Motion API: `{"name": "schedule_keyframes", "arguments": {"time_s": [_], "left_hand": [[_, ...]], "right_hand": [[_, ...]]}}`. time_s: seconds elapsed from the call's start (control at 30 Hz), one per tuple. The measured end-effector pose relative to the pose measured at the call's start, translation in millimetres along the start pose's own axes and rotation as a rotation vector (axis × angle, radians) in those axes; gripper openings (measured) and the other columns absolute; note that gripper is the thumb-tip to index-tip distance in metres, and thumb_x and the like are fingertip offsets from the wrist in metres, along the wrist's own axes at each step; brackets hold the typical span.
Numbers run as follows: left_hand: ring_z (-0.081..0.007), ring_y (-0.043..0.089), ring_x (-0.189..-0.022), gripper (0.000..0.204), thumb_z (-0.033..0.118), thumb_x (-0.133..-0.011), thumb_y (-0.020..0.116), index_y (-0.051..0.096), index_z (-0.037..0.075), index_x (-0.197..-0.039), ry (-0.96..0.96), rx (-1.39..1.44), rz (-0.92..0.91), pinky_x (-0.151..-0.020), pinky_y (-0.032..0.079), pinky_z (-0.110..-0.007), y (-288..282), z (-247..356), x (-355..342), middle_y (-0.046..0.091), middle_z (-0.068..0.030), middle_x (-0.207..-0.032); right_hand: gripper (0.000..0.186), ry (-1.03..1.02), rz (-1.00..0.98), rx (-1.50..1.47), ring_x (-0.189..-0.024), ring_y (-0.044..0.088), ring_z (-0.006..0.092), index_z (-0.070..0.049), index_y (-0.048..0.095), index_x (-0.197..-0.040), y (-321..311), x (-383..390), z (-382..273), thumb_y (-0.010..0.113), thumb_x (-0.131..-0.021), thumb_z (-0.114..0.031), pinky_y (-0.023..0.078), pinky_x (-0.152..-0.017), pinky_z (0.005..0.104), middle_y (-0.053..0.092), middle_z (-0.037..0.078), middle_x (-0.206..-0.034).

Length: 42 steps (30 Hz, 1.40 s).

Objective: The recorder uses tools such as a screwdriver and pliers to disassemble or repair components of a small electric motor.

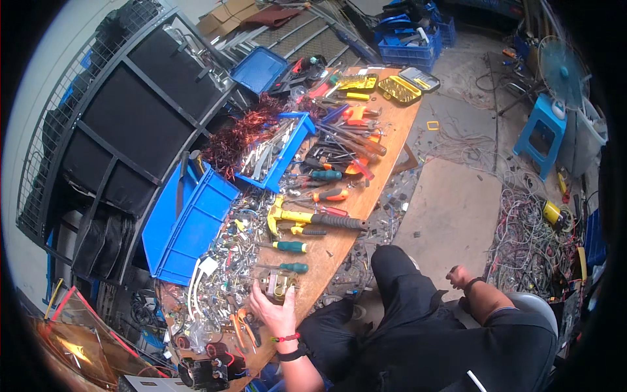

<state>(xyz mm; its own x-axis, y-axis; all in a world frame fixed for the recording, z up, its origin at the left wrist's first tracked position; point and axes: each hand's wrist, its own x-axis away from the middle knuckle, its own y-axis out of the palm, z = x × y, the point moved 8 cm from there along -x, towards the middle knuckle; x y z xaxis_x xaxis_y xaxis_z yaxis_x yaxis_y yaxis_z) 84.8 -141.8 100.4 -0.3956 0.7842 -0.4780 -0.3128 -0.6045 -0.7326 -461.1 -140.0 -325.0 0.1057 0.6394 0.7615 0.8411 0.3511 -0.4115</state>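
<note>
- On my head view, the left hand (273,312) pinches a brass-toned metal part (281,285) between thumb and fingers, over the near edge of the wooden table (339,258).
- From that hand I see a green-handled screwdriver (295,268) at one o'clock, a yellow hammer (315,219) farther out the same way, orange-handled pliers (240,332) near eight, and a blue bin (189,225) between ten and eleven.
- The right hand (459,277) is well apart from the table, fingers loosely bent; I cannot tell whether it grips anything.
- From it, tangled cables (526,242) lie at two o'clock, a blue stool (542,130) at one.
</note>
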Motion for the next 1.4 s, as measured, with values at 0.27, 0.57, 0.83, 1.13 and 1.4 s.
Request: {"name": "schedule_keyframes", "arguments": {"time_s": [0.27,0.57,0.83,1.13,1.4], "left_hand": [[-0.0444,0.036,-0.135,0.104,0.04,-0.073,0.084,0.028,-0.003,-0.15,-0.033,0.105,0.061,-0.114,0.027,-0.054,9,-10,15,0.042,-0.028,-0.144],[-0.0381,0.039,-0.138,0.086,0.032,-0.083,0.074,0.03,-0.002,-0.149,0.051,0.165,0.255,-0.116,0.027,-0.048,4,-24,40,0.042,-0.0242,-0.148],[-0.0371,0.041,-0.137,0.081,0.036,-0.086,0.068,0.033,-0.005,-0.146,0.097,0.235,0.343,-0.115,0.029,-0.048,-10,-17,49,0.045,-0.0227,-0.144],[-0.0314,0.062,-0.11,0.058,0.038,-0.087,0.07,0.058,-0.009,-0.12,0.184,1.254,-0.386,-0.1,0.046,-0.042,-15,100,76,0.065,-0.0204,-0.117],[-0.0331,0.065,-0.103,0.039,0.029,-0.086,0.072,0.066,0.002,-0.114,0.528,1.171,-0.727,-0.09,0.05,-0.041,5,165,96,0.068,-0.0148,-0.11]], "right_hand": [[0.027,-0.01,0.029,-0.054,-0.064,0.07,0.0258,0.004,0.071,-0.092,2,-18,11,0.063,-0.087,-0.022,0.055,-0.058,0.0382,0.071,0.016,-0.073],[0.026,-0.59,0.366,-0.103,-0.076,0.068,0.0259,0.001,0.07,-0.097,-34,39,-140,0.063,-0.084,-0.021,0.055,-0.068,0.0386,0.069,0.017,-0.085],[0.021,-0.713,-0.182,-0.573,-0.068,0.057,0.0103,-0.001,0.065,-0.106,6,180,-295,0.064,-0.091,-0.016,0.049,-0.06,0.0278,0.063,0.002,-0.08],[0.038,-0.664,-0.94,-0.819,-0.08,0.064,0.0168,0.001,0.061,-0.119,91,272,-348,0.058,-0.099,-0.032,0.053,-0.074,0.0294,0.066,0.009,-0.093],[0.057,-0.601,-1.055,-0.765,-0.088,0.06,0.0193,0.0,0.062,-0.116,107,318,-374,0.041,-0.103,-0.051,0.048,-0.085,0.0329,0.064,0.01,-0.093]]}}
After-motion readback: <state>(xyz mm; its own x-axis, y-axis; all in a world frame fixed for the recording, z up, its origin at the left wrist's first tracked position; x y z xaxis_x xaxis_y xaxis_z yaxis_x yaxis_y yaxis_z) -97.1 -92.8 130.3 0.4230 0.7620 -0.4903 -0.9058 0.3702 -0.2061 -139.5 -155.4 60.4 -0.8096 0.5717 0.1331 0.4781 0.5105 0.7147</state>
